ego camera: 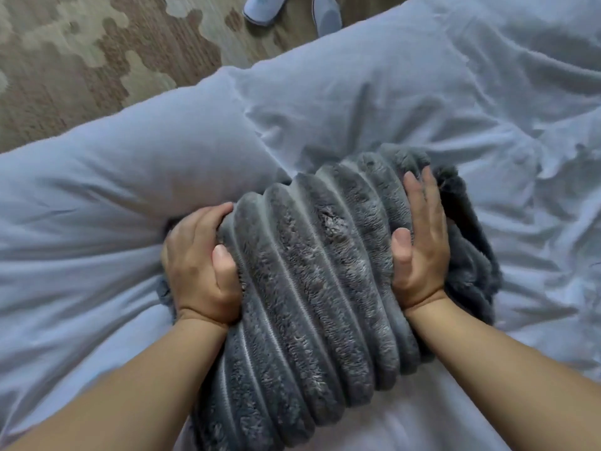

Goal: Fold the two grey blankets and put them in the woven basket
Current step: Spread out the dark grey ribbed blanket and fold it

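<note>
Now left hand (201, 265) grips, right hand (419, 245) presses grey blanket (309, 288).

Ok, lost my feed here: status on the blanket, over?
Left hand grips the blanket at its left end, right hand presses flat on its right. Blanket folded, over the bed. No basket in view. Nothing blocking.

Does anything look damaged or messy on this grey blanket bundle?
The dark grey ribbed plush blanket has a small matted patch on one rib near the top middle, paler and rougher than the surrounding pile. Its right end bunches out unevenly rather than folding flat.
</note>
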A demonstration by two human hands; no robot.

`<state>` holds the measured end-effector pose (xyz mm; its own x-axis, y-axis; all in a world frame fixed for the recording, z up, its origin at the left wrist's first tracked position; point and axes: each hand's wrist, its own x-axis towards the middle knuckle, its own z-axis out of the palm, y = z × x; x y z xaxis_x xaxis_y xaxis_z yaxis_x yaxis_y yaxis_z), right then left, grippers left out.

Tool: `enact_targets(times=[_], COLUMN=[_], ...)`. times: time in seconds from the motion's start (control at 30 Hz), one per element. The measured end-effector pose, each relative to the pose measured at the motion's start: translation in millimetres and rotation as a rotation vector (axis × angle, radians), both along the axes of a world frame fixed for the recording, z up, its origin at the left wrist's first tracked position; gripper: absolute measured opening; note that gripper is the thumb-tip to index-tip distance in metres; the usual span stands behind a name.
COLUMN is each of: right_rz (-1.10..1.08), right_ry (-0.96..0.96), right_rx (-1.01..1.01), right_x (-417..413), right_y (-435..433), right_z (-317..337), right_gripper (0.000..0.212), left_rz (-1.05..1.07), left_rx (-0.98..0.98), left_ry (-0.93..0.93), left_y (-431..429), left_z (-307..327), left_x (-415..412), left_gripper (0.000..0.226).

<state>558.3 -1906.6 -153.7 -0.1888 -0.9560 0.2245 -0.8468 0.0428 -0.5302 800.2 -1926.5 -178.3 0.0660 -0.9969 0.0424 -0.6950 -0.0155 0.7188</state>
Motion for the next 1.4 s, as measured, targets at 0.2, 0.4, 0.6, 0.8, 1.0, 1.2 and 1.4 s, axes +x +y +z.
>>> enact_targets(times=[0.2, 0.4, 0.6, 0.8, 1.0, 1.2, 1.4], right_rz=[0.025, -0.010, -0.005, 0.056, 0.068, 0.057, 0.063], right_ry=[-0.012, -0.032, -0.038, -0.050, -0.055, -0.077, -0.054], right_rx=[-0.043, -0.011, -0.013, -0.022, -0.018, -0.018, -0.039], right_x=[-9, -4, -11, -20, -21, -21, -21], right_y=[-24, -19, -21, -30, -31, -32, -32], right_z=[-65, -37, -53, -68, -65, -69, -67], right_gripper=[0.076, 0.080, 0.075, 0.067, 0.067, 0.068, 0.075], left_rz=[0.004, 0.025, 0.044, 0.039, 0.056, 0.060, 0.048], left_rx=[0.051, 0.004, -0.031, -0.020, -0.016, 0.003, 0.055], left_ry=[-0.034, -0.029, -0.034, -0.075, -0.074, -0.107, -0.121], left_y=[-22, -14, -15, -20, -21, -21, -22], left_z=[-45, -15, -25, -31, -29, -31, -23], left_x=[-10, -8, -9, -13, -14, -15, -16], left_gripper=[0.072, 0.066, 0.060, 0.060, 0.060, 0.062, 0.072])
